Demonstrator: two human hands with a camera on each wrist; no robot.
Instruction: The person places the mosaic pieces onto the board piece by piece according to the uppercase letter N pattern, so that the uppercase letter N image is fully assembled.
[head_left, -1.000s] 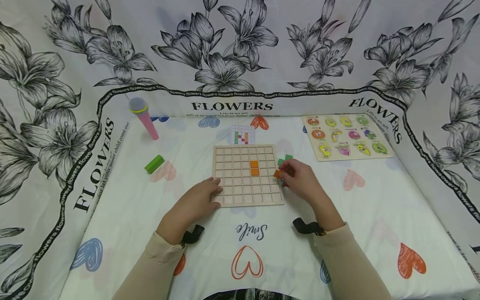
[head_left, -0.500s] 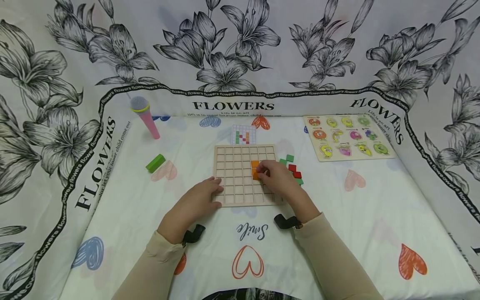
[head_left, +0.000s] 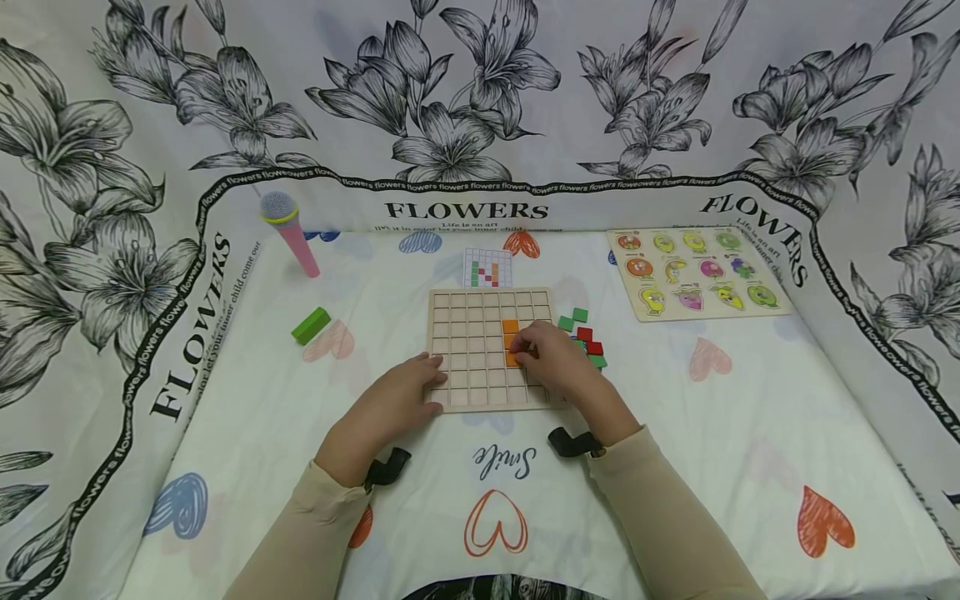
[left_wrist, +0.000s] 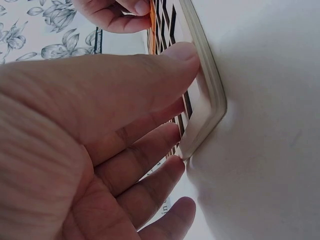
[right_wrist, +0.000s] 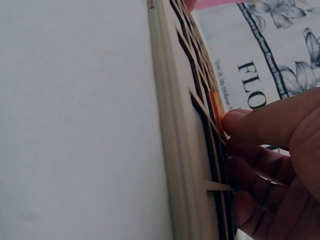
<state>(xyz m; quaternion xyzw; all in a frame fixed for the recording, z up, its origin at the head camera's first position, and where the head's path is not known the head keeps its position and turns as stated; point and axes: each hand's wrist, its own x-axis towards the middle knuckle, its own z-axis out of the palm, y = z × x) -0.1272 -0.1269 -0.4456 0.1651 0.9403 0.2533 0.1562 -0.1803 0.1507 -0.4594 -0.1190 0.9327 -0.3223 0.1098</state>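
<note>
Grid board: a square wooden grid board (head_left: 477, 343) is laid flat on the tablecloth (head_left: 420, 500), between the two hands, which are held well apart.
Orange column: three orange tiles (head_left: 510, 326) are set in adjoining cells of one column, right of the board's middle.
Left hand: the left hand (head_left: 386, 408) is rested on the board's left edge, fingers extended, thumb set apart near the close left corner.
Right hand: the right hand (head_left: 557, 358) is bent over the nearest orange tile, which is touched by the thumb; whether it is pinched or only pressed cannot be told.
Loose tiles: green tiles (head_left: 580, 315) and red tiles (head_left: 594, 349) are scattered just beside the board's right edge.
Pattern card: a small gridded pattern card (head_left: 487, 268) is placed just beyond the far edge.
Left of board: a green block (head_left: 310, 326) and a pink-handled toy microphone (head_left: 291, 237) are seen.
Far right: a fruit-picture board (head_left: 660, 256) is laid.
</note>
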